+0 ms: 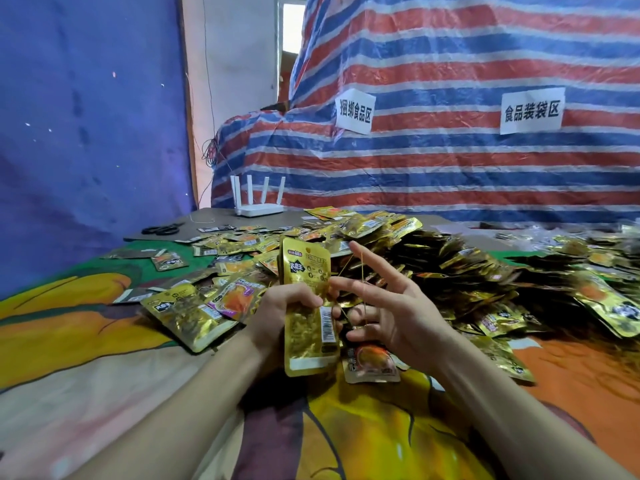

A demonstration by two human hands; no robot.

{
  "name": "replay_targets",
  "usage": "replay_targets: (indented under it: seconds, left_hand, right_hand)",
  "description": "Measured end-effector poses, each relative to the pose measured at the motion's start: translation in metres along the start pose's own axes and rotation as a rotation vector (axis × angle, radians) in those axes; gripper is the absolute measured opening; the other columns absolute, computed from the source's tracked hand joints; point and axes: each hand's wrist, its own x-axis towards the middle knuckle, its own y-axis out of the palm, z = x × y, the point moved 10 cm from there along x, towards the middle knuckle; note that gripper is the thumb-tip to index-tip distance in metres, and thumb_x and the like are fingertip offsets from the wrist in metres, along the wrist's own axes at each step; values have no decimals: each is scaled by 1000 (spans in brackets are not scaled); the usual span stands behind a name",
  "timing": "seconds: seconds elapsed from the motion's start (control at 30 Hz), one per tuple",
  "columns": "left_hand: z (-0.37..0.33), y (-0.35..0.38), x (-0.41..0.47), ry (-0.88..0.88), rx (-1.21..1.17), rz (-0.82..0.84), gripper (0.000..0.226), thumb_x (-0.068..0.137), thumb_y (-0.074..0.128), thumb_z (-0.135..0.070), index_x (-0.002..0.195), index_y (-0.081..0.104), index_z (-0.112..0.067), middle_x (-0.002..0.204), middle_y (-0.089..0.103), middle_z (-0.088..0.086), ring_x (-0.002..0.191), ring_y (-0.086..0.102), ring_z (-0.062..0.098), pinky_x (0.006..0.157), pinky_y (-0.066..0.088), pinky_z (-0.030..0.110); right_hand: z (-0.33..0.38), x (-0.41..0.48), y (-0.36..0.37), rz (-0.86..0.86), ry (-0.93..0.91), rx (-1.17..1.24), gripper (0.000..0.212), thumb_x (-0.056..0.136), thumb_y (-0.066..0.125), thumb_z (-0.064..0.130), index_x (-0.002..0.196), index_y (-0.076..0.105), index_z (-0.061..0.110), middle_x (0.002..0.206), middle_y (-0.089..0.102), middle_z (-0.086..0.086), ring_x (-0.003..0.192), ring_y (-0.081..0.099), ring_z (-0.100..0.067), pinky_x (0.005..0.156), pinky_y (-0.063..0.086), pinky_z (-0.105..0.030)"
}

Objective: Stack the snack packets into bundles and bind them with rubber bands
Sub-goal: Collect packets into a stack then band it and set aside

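Note:
My left hand [282, 315] grips an upright stack of gold snack packets [306, 306] around its middle, above the colourful cloth. Just to its right, my right hand [388, 306] has its fingers spread with a thin yellow rubber band [361, 271] stretched over them, next to the stack's right edge. A large heap of loose gold packets [433, 258] lies behind and to the right of both hands. More packets [194, 310] lie scattered to the left.
A white router [258, 199] with several antennas stands at the table's far edge. Black scissors [161, 229] lie at the far left. A striped tarp [450, 150] with two paper signs rises behind the table. A blue sheet hangs on the left.

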Motion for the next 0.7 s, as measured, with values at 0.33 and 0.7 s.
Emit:
replay_targets:
  seconds: [0.33, 0.7]
  left_hand:
    - [-45, -14, -16, 520, 311, -341, 28, 59, 60, -9, 84, 60, 4, 73, 62, 15, 64, 62, 20, 56, 52, 30]
    - [-38, -47, -2, 361, -227, -393, 25, 82, 65, -30, 82, 80, -9, 92, 74, 17, 89, 72, 36, 86, 59, 46]
  right_hand:
    - [14, -10, 10, -202, -148, -415, 75, 62, 93, 32, 130, 63, 46, 119, 71, -3, 103, 73, -24, 70, 63, -49]
    - [-2, -2, 48, -303, -178, -781, 91, 52, 89, 46, 136, 53, 42, 133, 53, 11, 115, 51, 11, 87, 41, 0]
